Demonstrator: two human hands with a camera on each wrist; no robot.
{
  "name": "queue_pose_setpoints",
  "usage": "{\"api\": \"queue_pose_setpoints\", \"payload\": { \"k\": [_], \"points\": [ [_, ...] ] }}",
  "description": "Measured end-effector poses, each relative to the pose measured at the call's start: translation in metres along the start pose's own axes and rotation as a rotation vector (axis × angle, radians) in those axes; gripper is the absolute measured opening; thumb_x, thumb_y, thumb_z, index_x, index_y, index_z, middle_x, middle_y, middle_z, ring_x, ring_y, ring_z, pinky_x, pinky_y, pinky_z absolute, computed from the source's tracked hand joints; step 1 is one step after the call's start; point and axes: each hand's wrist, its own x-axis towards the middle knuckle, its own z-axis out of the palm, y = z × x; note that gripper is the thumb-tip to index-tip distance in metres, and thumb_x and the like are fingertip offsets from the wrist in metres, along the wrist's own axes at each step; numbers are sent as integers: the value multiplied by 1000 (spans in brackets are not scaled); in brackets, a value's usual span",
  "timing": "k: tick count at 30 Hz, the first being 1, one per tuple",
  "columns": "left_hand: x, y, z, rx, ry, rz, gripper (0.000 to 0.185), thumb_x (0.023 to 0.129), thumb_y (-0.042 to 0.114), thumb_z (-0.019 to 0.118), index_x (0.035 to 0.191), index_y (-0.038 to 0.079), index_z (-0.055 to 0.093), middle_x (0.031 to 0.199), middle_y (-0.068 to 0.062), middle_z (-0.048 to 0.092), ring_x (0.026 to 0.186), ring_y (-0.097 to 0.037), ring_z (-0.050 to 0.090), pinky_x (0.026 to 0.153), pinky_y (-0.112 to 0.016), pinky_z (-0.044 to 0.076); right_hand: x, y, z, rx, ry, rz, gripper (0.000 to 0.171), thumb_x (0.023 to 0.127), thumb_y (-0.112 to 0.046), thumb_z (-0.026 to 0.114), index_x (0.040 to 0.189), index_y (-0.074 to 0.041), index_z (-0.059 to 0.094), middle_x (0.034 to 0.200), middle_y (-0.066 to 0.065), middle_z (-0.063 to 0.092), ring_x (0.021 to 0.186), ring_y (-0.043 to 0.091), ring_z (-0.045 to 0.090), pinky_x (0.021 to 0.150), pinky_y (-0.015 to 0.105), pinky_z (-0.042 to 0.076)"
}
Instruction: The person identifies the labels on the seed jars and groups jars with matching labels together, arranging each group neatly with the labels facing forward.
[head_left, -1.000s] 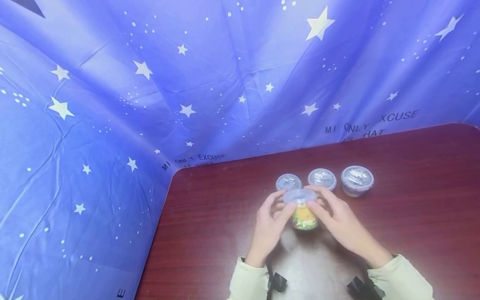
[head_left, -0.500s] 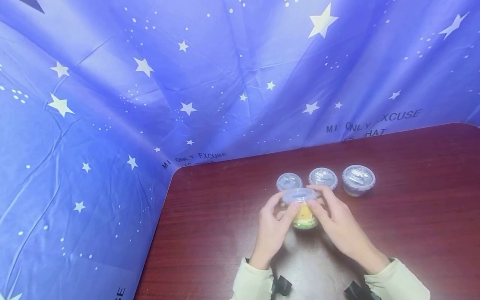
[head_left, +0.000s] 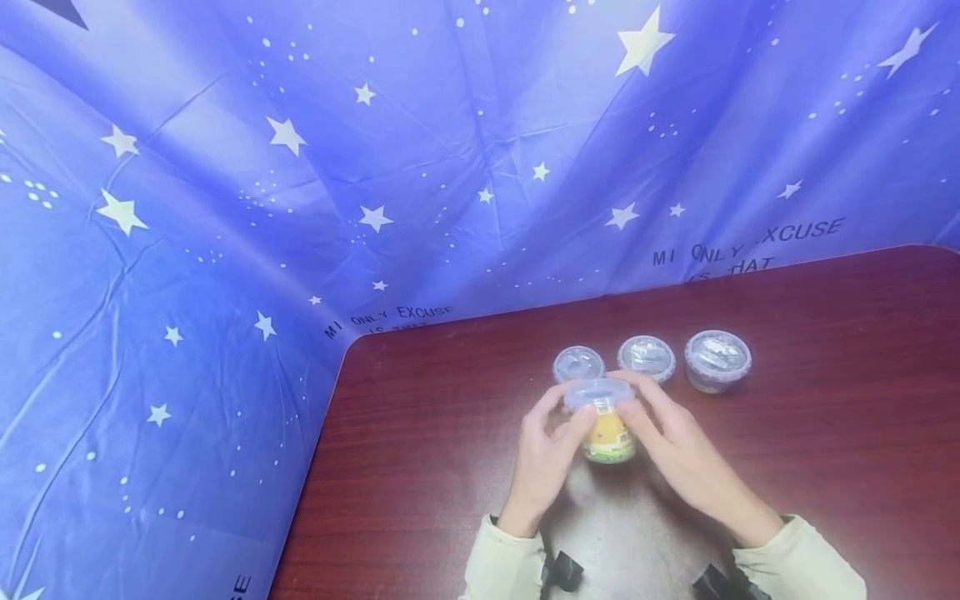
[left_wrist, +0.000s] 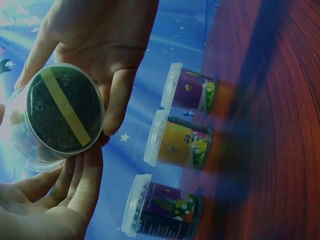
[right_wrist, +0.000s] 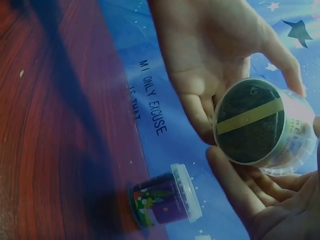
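Both hands hold one small clear plastic tub (head_left: 609,442) between them, raised in front of the body. It has a yellow and green printed wrapper and a wide translucent lid (head_left: 598,393). The left hand (head_left: 547,454) grips its left side, thumb on the near face. On the other side, the right hand (head_left: 686,450) holds it the same way, fingers by the lid's rim. Both wrist views show the dark underside (left_wrist: 65,107) of this tub, crossed by a yellow strip. Some fingertips behind the tub are hidden in the head view.
Three more lidded tubs stand in a row beyond the hands: a left tub (head_left: 578,364), a middle tub (head_left: 647,358) and a right tub (head_left: 717,361). They rest on a reddish-brown table (head_left: 420,467). A blue star-patterned cloth (head_left: 450,167) hangs along the table's far and left edges.
The held tub has turned a little between the hands, so a different part of its printed wrapper faces me. Both hands keep their hold at nearly the same spot.
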Motion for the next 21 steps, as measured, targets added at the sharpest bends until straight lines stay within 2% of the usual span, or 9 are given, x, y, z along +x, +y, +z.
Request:
{"api": "queue_pose_setpoints", "payload": {
  "k": [3, 5, 8, 11, 13, 18, 21],
  "points": [
    [1, -2, 1, 3, -10, 1, 39, 96, 20, 63, 132, 9, 60, 122, -14, 67, 107, -15, 67, 95, -32, 55, 0, -1, -1, 20, -5, 6, 38, 107, -20, 43, 143, -11, 47, 141, 17, 56, 131, 39, 49, 106, 67, 35],
    [0, -2, 1, 20, 9, 0, 38, 96, 21, 63, 131, 9, 61, 120, -13, 67, 105, -16, 67, 93, -31, 56, 0, -3, -1, 16, 4, 9, 38, 106, -20, 45, 143, -11, 48, 138, 16, 58, 128, 35, 53, 105, 63, 40],
    [-1, -1, 2, 47, 55, -5, 37, 95, 23, 63, 129, 9, 61, 113, -14, 69, 99, -17, 68, 88, -30, 57, 1, -4, 0, 9, 17, 29, 37, 105, -20, 48, 142, -13, 49, 127, 13, 65, 115, 20, 62, 99, 43, 51],
    [-4, 2, 3, 55, 81, -19, 36, 95, 24, 64, 128, 10, 60, 107, -14, 69, 90, -16, 70, 80, -29, 60, 2, -4, 1, 2, 30, 50, 38, 104, -21, 51, 141, -13, 50, 115, 11, 70, 102, 8, 65, 88, 27, 55],
    [-5, 4, 5, 50, 79, -24, 36, 95, 24, 65, 128, 11, 59, 106, -14, 69, 86, -16, 70, 77, -30, 60, 2, -4, 1, 3, 39, 54, 38, 103, -21, 54, 140, -12, 51, 114, 12, 71, 101, 11, 67, 87, 30, 56],
    [-5, 4, 10, 49, 80, -11, 37, 94, 22, 67, 128, 11, 59, 105, -12, 68, 84, -13, 69, 74, -30, 61, 2, -5, 1, -17, 52, 58, 38, 102, -23, 56, 139, -14, 52, 114, 12, 72, 104, 26, 68, 90, 45, 57],
    [-4, 4, 12, 42, 78, -2, 36, 94, 21, 67, 127, 9, 59, 104, -12, 67, 81, -12, 69, 73, -30, 61, 1, -4, 0, -22, 50, 61, 38, 102, -23, 57, 138, -14, 52, 113, 11, 72, 102, 24, 69, 89, 41, 58]
  ]
}}
